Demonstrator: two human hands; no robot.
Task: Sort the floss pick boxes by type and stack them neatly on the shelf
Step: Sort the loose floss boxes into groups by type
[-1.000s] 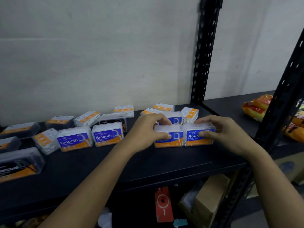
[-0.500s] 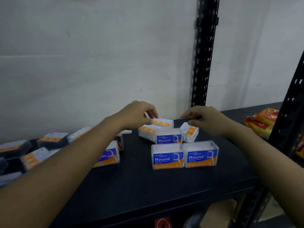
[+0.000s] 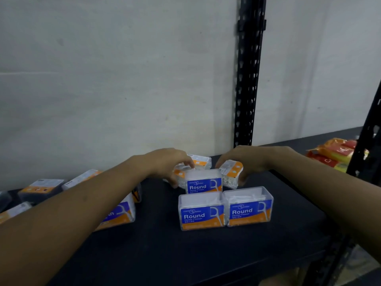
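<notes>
Left hand (image 3: 168,164), right hand (image 3: 245,162) lower now, around rear boxes (image 3: 231,174).

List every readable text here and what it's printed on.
"Round", "Dental Flosser": rear box.
"Round", "Dental Flosser": front left box.
"Round", "Dental Flosser": front right box.
"th": box behind the left forearm, rest hidden.
Too blurred: small print, left-held box, right-held box, orange packets.

our left forearm (image 3: 82,203) covers a box (image 3: 121,213) label but "th" | front post (image 3: 369,141) cuts our view of snack packets (image 3: 329,153) | far-left boxes (image 3: 18,210) blurred
</notes>
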